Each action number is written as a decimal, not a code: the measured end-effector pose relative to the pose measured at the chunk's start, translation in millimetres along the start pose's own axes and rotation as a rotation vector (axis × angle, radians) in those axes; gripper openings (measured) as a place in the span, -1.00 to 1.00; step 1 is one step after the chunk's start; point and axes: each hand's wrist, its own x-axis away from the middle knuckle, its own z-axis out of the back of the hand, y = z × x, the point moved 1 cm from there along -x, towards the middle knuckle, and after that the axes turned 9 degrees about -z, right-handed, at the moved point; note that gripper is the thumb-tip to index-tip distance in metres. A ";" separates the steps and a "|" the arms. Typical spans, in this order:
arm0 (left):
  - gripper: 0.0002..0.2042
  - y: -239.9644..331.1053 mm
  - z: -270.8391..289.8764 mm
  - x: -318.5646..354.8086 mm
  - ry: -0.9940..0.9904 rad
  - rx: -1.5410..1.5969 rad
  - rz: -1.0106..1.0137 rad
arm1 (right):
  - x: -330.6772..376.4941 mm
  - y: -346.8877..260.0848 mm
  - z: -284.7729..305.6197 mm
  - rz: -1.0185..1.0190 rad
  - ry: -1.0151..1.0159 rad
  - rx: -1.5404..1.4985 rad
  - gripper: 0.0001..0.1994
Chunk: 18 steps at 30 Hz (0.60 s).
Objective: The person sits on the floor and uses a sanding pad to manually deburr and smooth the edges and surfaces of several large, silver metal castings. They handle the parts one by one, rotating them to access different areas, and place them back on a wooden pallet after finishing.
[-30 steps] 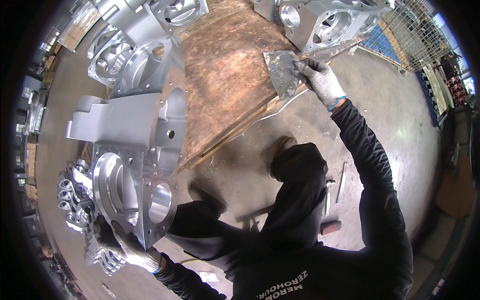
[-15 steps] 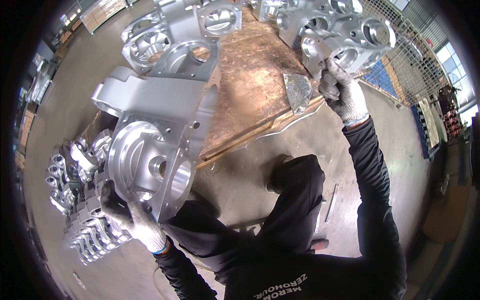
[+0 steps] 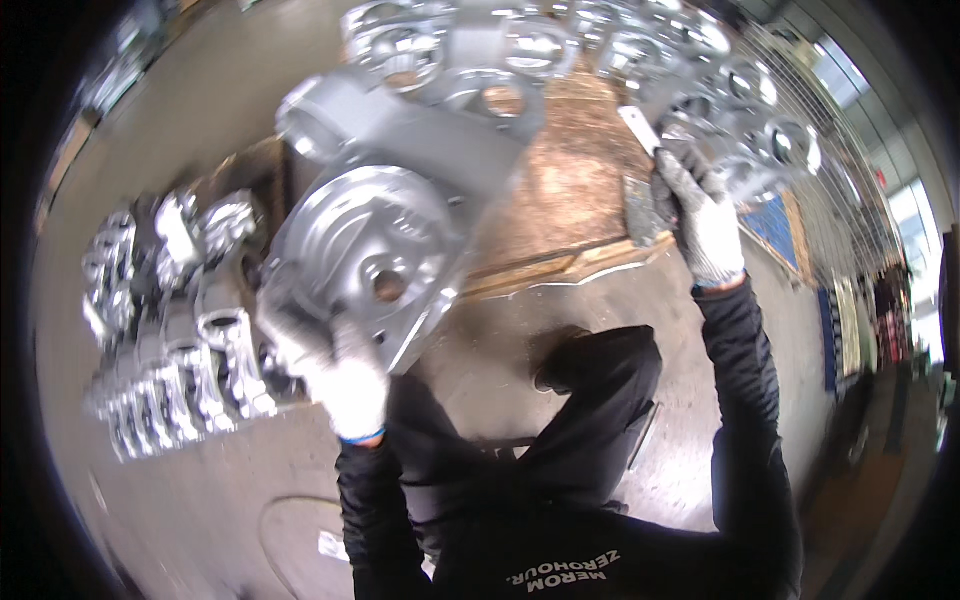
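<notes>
My left hand (image 3: 335, 365), in a pale glove with dark fingers, grips the lower edge of a large silver metal casting (image 3: 370, 235). The casting has a wide round recess with a small hole, and it stands tilted at the left edge of the wooden table (image 3: 575, 150). My right hand (image 3: 705, 215), also gloved, is closed around a short flat light-coloured strip (image 3: 638, 130) whose end sticks out past the fingers; its kind cannot be made out. Beside that hand, a grey flat piece (image 3: 640, 208) lies on the table's near edge, partly covered by the fingers.
More silver castings (image 3: 395, 50) stand along the table's far side, and others (image 3: 745, 130) at its right. Several smaller castings (image 3: 180, 350) sit in rows at the lower left. A wire mesh cage (image 3: 825, 130) rises on the right. A thin cable (image 3: 270, 530) lies on the floor.
The casting and my left hand have shifted right in view, and the casting looks turned. My right hand has come slightly nearer, and the flat strip shows plainly in it. The whole view has shifted.
</notes>
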 end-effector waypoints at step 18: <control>-0.43 -5.3 -6.4 2.1 0.104 0.121 0.035 | -24.6 -6.5 -191.0 0.792 -0.497 1.321 -0.73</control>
